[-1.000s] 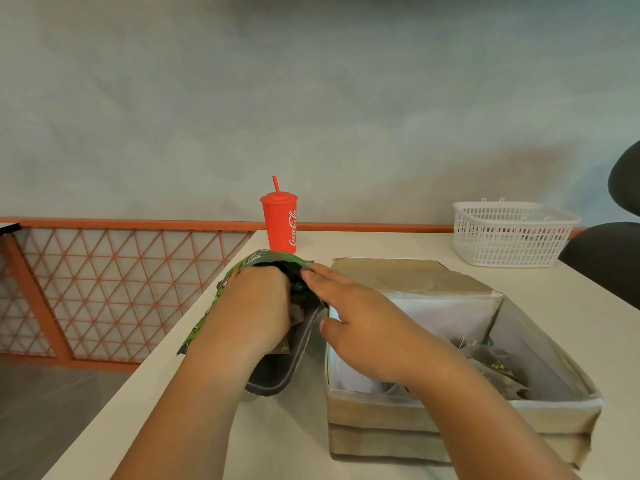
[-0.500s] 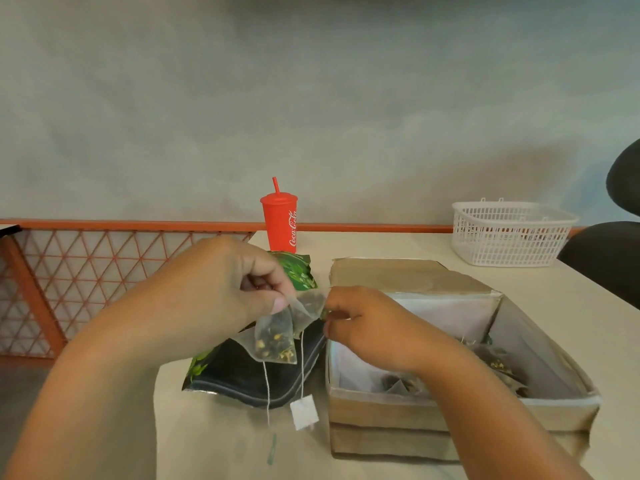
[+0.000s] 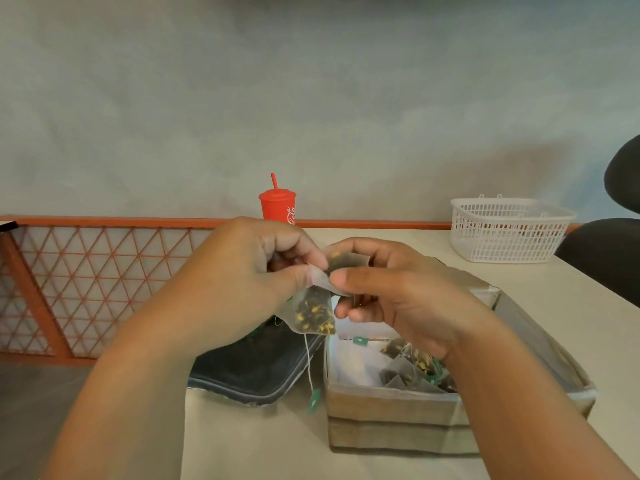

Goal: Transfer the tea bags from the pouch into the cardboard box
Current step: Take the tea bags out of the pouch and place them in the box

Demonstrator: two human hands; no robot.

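Left hand (image 3: pixel 239 271) fingers pinch lower bag (image 3: pixel 314 311), right hand (image 3: pixel 398 299) fingers pinch upper bag (image 3: pixel 346 261); pouch (image 3: pixel 256 368) lies at 9 o'clock of box (image 3: pixel 391 410).

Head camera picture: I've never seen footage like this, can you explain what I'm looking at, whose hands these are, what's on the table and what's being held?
There is no machine here. A person wears a wide-angle camera on the head, looking forward and down, so you see their own two arms. The left hand pinches a hanging tea bag, whose string and green tag dangle below. The right hand pinches an upper tea bag beside it. On the table lie a dark pouch and an open cardboard box already holding several loose tea bags. Farther back stand a red cup with a straw and a white basket.
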